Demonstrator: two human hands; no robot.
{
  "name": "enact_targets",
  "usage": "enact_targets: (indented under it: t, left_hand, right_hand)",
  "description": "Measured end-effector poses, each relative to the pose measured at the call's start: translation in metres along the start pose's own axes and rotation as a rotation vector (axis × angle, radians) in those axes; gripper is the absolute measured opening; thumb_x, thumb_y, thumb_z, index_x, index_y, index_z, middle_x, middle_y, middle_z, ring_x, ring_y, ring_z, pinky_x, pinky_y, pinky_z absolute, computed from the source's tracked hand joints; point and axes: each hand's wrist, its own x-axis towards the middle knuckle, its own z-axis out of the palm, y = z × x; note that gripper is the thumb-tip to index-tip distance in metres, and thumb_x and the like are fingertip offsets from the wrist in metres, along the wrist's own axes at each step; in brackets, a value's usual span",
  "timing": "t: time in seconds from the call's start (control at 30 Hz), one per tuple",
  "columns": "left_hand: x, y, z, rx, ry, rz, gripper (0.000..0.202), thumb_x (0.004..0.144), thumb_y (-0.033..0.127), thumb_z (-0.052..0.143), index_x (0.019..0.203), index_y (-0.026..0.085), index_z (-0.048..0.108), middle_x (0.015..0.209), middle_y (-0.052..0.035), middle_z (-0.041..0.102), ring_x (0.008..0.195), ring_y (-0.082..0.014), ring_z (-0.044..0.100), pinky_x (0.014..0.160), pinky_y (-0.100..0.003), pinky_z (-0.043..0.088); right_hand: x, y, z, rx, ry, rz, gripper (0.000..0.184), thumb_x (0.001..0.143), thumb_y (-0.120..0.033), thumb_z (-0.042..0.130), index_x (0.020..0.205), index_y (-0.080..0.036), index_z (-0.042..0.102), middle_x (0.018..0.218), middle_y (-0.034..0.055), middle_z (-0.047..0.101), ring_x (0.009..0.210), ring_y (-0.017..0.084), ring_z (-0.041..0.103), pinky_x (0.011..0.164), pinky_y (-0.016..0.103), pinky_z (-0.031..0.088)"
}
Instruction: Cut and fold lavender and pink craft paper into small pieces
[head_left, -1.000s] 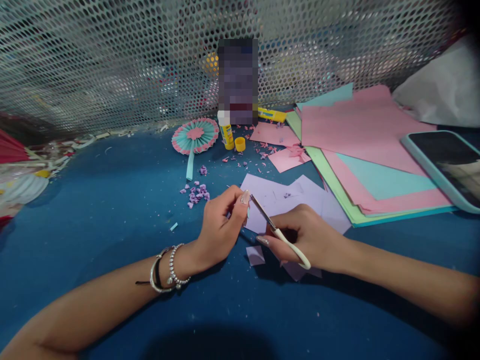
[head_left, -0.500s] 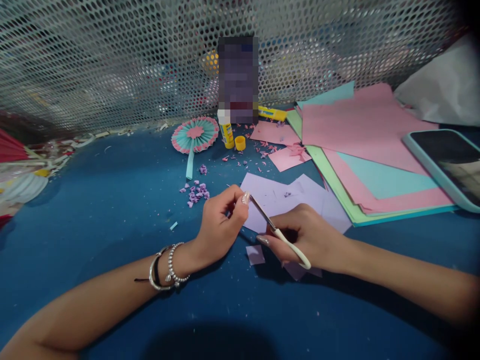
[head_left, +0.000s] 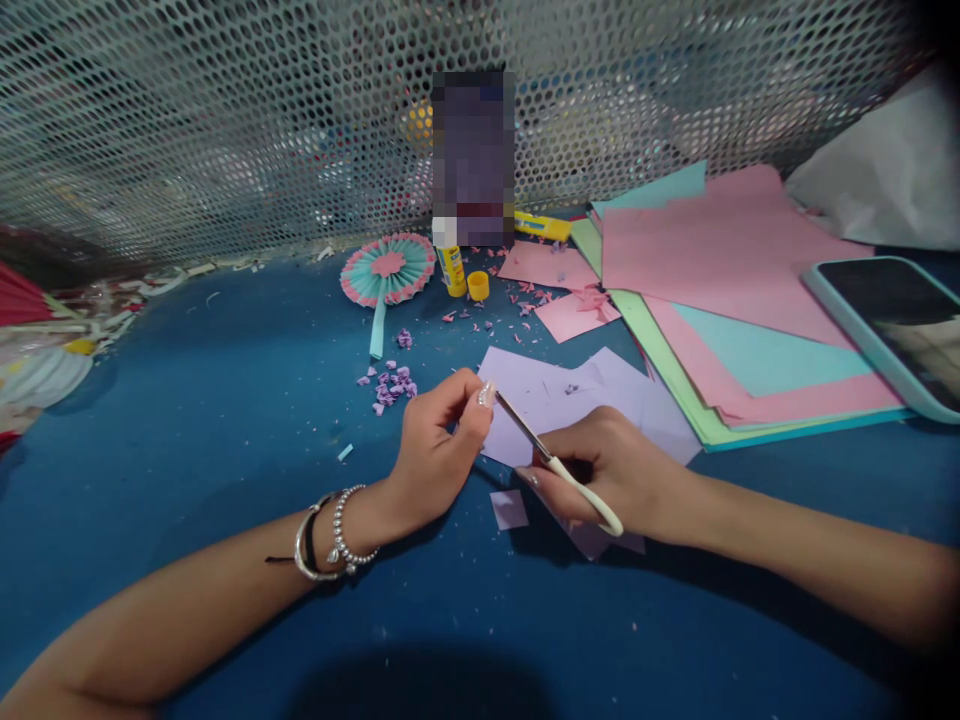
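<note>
- One blue worktop (head_left: 210,420) spread lower left, edged by perforated mesh (head_left: 285,150).
- Right grip (head_left: 619,465) clamped cream-looped scissors (head_left: 556,466), centre.
- Left grip (head_left: 442,440) pinched together; contents unclear.

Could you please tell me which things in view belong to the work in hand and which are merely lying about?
Likely in the work:
scissors, in the right hand
lilac sheets
small lilac square
purple paper bits

Seemingly just lying about:
phone
paper fan
glue stick
yellow cap
</note>
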Motion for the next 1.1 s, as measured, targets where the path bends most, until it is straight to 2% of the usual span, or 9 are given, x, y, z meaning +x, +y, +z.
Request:
enact_targets:
  t: [0.13, 0.3, 0.47, 0.7, 1.1]
  left_hand:
    - [0.0, 0.001, 0.001, -0.017, 0.005, -0.013, 0.033, 0.091, 0.031, 0.043, 0.06, 0.018, 0.041, 0.052, 0.0043, 0.04, 0.046, -0.0071, 0.038, 0.043, -0.022, 0.034]
    - [0.0, 0.002, 0.001, -0.048, 0.014, -0.007, 0.033, 0.091, 0.032, 0.042, 0.061, 0.019, 0.041, 0.052, 0.0043, 0.04, 0.046, -0.0075, 0.038, 0.044, -0.023, 0.034]
    - [0.0, 0.002, 0.0, -0.088, 0.003, 0.017, 0.033, 0.092, 0.03, 0.041, 0.061, 0.018, 0.041, 0.053, 0.004, 0.041, 0.046, -0.0074, 0.037, 0.045, -0.024, 0.033]
    - [-0.001, 0.001, 0.001, -0.124, -0.015, 0.011, 0.033, 0.092, 0.03, 0.042, 0.062, 0.018, 0.041, 0.053, 0.0044, 0.04, 0.045, -0.0065, 0.037, 0.043, -0.022, 0.033]
    - [-0.001, 0.001, 0.0, -0.106, -0.03, 0.027, 0.033, 0.091, 0.029, 0.042, 0.061, 0.017, 0.041, 0.053, 0.0042, 0.04, 0.047, -0.0066, 0.036, 0.045, -0.023, 0.032]
  right_hand:
    - [0.0, 0.001, 0.0, -0.012, 0.017, -0.018, 0.032, 0.078, -0.025, 0.052, 0.048, -0.015, 0.044, 0.039, -0.0071, 0.036, 0.038, 0.003, 0.026, 0.036, 0.016, 0.021]
    - [-0.001, 0.003, 0.002, 0.011, 0.025, -0.033, 0.034, 0.079, -0.028, 0.053, 0.05, -0.015, 0.046, 0.039, -0.006, 0.042, 0.036, 0.002, 0.03, 0.036, 0.016, 0.022]
    - [-0.001, 0.0, -0.001, 0.174, -0.052, 0.077, 0.032, 0.081, -0.03, 0.053, 0.054, -0.014, 0.049, 0.041, -0.003, 0.051, 0.036, 0.004, 0.045, 0.036, 0.015, 0.03]
    - [-0.001, -0.009, -0.009, 0.265, -0.171, 0.156, 0.03, 0.076, -0.032, 0.06, 0.054, -0.015, 0.049, 0.041, -0.0015, 0.055, 0.037, 0.008, 0.052, 0.034, 0.015, 0.033]
    - [-0.001, -0.006, -0.009, 0.208, -0.173, 0.101, 0.03, 0.077, -0.03, 0.057, 0.053, -0.015, 0.049, 0.041, -0.0017, 0.052, 0.037, 0.005, 0.045, 0.036, 0.015, 0.031]
